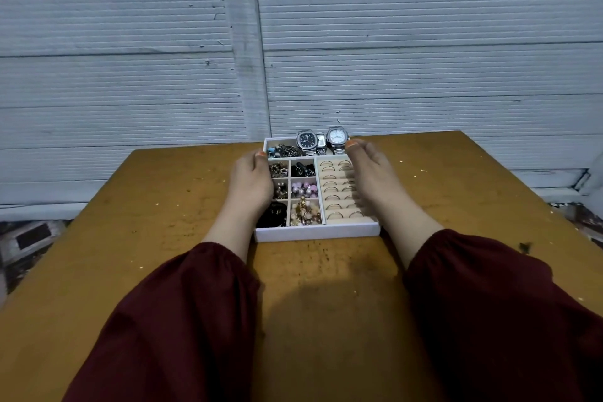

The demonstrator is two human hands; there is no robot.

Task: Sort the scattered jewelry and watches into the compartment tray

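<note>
**Fingers clasp both sides of a full tray (316,233)**

Each thumb hooks over a side wall: the left hand (251,176) holds the left wall and the right hand (372,166) holds the right. The other fingers lie out of sight on the outer faces, so I cannot tell how far they wrap. The tray stands on the table (163,206), straight ahead and near the far edge.

3 watches (306,140) stand upright in the back row. Rings (336,189) sit in 2 columns of padded slots on the right. 6 small compartments on the left hold pink beads (303,189) and mixed pieces. No loose piece shows on the table, so the sorting looks finished.

The tray looks stiff and thin-walled, and probably light in itself, with the metal watches adding weight at the back. Most of the contents lie loose, so a tilt would likely mix the compartments. The upright watches seem the first things to topple. Holding both side walls suits it, provided it stays level. Fingers under the base would be steadier for a lift.

The table is a worn yellow-brown board, scuffed, stained dark near the front and dotted with pale flecks. It may drag against the tray's base, so lifting seems safer than sliding. Grey ribbed wall panels (130,75) with cracked seams rise just behind the far edge. Dark red sleeves (182,320) cover both forearms.
</note>
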